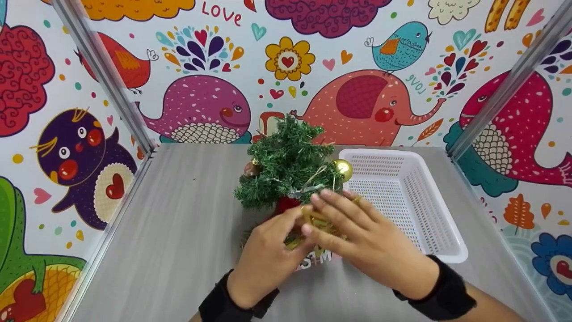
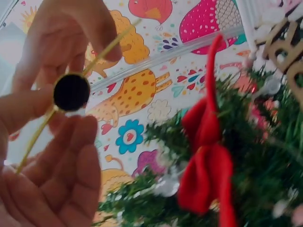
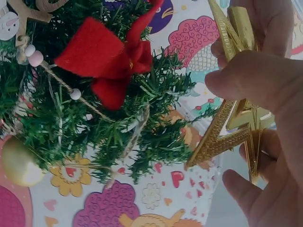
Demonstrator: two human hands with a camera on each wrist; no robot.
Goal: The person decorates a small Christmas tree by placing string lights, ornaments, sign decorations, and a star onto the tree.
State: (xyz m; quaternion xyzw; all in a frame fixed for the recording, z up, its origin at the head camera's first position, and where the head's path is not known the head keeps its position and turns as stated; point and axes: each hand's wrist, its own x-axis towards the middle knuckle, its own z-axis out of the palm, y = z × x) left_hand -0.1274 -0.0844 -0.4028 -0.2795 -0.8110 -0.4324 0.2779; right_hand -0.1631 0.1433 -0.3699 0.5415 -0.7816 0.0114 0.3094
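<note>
A gold star tree topper (image 1: 318, 222) is between both hands, in front of a small green Christmas tree (image 1: 286, 156). My left hand (image 1: 270, 252) pinches it near its round socket (image 2: 71, 92), which shows dark inside in the left wrist view. The right hand (image 1: 375, 239) holds the star's (image 3: 220, 142) side, thumb across one face and fingers behind; in the head view its fingers cover much of it. A red bow (image 3: 90, 52) is on the tree, right behind the hands. Beaded string (image 3: 75, 93) and a gold ball ornament (image 1: 343, 170) hang from the branches.
A white perforated plastic basket (image 1: 447, 223) stands on the grey table (image 1: 178, 223), right of the tree. Letters (image 1: 315, 260) at the tree's base show below the hands. Walls with cartoon animals and metal corner posts (image 1: 107, 76) enclose the table at the back and sides.
</note>
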